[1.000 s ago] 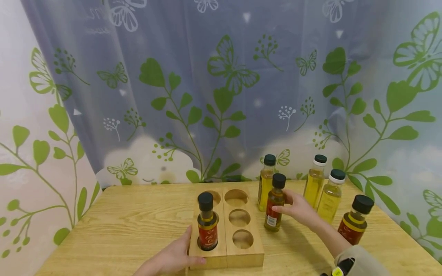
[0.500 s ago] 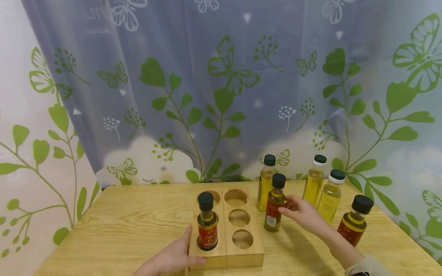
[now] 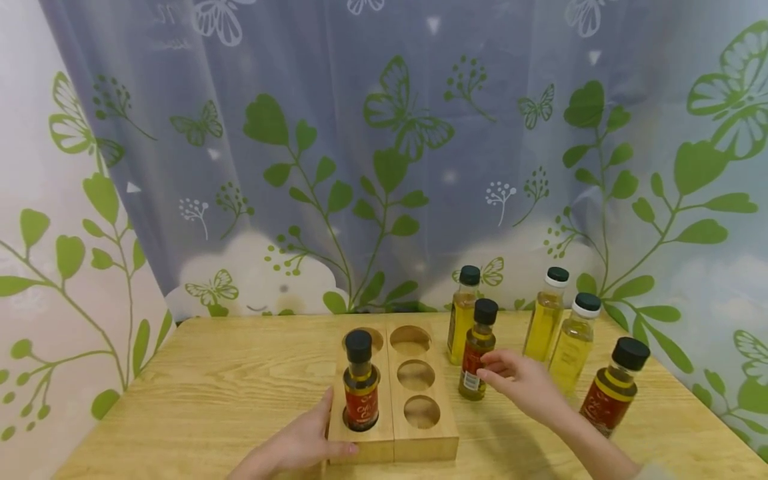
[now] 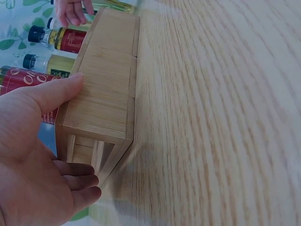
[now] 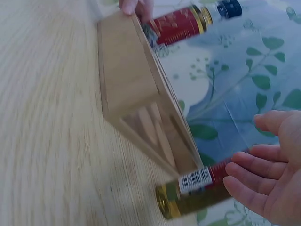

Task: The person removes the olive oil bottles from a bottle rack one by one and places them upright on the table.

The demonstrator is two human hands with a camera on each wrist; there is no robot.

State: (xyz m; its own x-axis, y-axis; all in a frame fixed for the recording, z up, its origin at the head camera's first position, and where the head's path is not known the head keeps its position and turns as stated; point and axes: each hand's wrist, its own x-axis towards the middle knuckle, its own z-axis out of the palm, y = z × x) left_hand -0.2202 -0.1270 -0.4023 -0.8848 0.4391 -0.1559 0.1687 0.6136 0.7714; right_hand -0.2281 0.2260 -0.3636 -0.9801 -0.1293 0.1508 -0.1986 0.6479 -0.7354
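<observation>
My left hand (image 3: 294,437) holds the front left corner of a wooden bottle rack (image 3: 425,449), thumb on its front face and fingers at its left end. An olive oil bottle (image 3: 362,400) with a black cap and red label stands in the rack's front left hole. Right of the rack, another red-labelled oil bottle (image 3: 479,343) stands upright on the table. My right hand (image 3: 531,390) is beside this bottle, its fingers loosely bent and overlapping the label's edge in the head view. In the right wrist view that hand (image 5: 282,176) has nothing in its grasp.
Behind the red-labelled bottle is a yellow oil bottle (image 3: 461,323) with a dark cap. Two more yellow bottles, one at the back (image 3: 545,323) and one nearer (image 3: 570,353), have white-ringed caps. A third red-labelled bottle (image 3: 609,397) stands far right on the wooden table (image 3: 240,373).
My right hand has let go of the red-labelled bottle and drawn slightly towards me and to the right. The bottle stays where it stood. My left hand keeps its place on the rack.
</observation>
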